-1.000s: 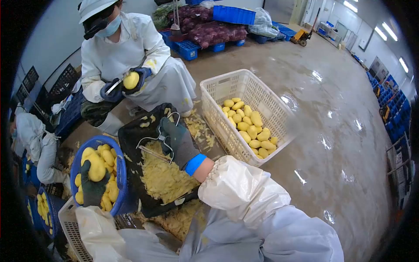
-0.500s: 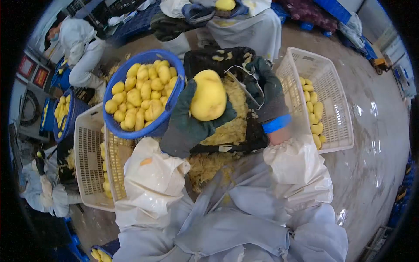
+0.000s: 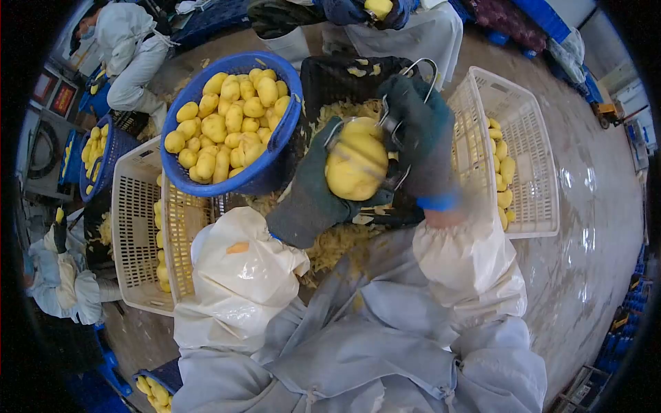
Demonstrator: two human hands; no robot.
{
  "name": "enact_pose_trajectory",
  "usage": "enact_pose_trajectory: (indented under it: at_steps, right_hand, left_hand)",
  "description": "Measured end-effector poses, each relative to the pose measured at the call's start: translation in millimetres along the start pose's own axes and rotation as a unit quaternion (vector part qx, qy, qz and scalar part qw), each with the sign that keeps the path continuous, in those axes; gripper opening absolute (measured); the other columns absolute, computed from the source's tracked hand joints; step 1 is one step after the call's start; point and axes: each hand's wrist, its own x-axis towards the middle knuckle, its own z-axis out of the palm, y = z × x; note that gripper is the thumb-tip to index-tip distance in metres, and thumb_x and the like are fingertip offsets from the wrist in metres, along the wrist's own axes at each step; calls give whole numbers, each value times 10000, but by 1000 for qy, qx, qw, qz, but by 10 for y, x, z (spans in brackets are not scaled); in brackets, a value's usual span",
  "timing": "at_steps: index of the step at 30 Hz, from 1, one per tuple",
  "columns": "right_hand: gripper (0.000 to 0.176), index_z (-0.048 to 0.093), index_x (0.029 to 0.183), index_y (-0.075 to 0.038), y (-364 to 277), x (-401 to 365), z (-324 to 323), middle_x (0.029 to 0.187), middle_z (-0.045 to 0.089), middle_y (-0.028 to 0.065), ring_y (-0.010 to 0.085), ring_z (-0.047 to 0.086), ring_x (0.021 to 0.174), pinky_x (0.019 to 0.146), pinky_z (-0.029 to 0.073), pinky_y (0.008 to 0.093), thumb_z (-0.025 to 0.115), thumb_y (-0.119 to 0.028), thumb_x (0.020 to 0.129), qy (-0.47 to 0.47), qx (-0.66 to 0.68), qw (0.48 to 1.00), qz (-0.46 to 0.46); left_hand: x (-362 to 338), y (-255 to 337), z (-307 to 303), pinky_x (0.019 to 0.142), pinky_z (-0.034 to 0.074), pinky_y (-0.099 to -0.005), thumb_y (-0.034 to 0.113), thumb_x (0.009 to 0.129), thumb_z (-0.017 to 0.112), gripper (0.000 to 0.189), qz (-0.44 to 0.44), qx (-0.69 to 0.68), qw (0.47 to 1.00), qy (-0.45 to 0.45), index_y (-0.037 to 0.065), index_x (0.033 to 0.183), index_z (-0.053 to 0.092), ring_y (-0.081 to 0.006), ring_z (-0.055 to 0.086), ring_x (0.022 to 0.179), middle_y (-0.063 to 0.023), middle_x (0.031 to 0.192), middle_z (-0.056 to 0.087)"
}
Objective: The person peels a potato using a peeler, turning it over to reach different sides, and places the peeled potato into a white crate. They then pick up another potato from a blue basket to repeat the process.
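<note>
My left hand (image 3: 315, 196), in a dark green glove, grips a large yellow peeled potato (image 3: 352, 172) from its left side and below. My right hand (image 3: 420, 127), gloved alike with a blue band at the wrist, is closed round a wire-handled metal peeler (image 3: 431, 67). The peeler lies against or very near the potato's upper part; motion blur hides the exact contact. Beneath both hands is a black crate (image 3: 322, 77) holding potato peelings (image 3: 339, 249), some of which lie below it too.
At the left stands a blue basket (image 3: 294, 131) full of peeled potatoes, beside white crates (image 3: 131, 206) with more. Another white crate (image 3: 533, 165) with potatoes stands at the right. Co-workers (image 3: 127, 34) sit at the left, and another person's apron (image 3: 420, 41) is ahead.
My right hand has brought the peeler left to the potato and turned it, its handle now pointing upward. The potato has shifted right and slightly down in the view.
</note>
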Motion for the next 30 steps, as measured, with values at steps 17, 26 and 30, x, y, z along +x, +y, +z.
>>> enact_pose_trajectory:
  at_steps: [17, 26, 30]
  right_hand:
    - [241, 639, 835, -61, 186, 409, -447, 686, 568, -9, 77, 533, 601, 516, 406, 241, 620, -293, 896, 136, 38, 986, -94]
    - [276, 652, 815, -45, 114, 183, -61, 650, 564, -23, 51, 484, 543, 472, 346, 206, 585, -290, 924, 88, 69, 993, -37]
    - [205, 653, 851, -48, 190, 267, -198, 720, 612, 9, 85, 549, 619, 547, 429, 241, 644, -249, 885, 98, 77, 992, 21]
  left_hand:
    - [-29, 45, -56, 873, 496, -559, 504, 895, 532, 593, -168, -203, 948, -177, 48, 1272, 486, -389, 586, 1024, -191, 1175, 575]
    - [154, -84, -214, 794, 542, -489, 556, 920, 444, 613, -85, -84, 990, -70, 39, 1239, 518, -362, 641, 922, -215, 1068, 628]
    - [119, -90, -123, 810, 536, -497, 592, 908, 430, 653, -73, 1, 996, -51, 43, 1254, 507, -361, 628, 965, -218, 1098, 616]
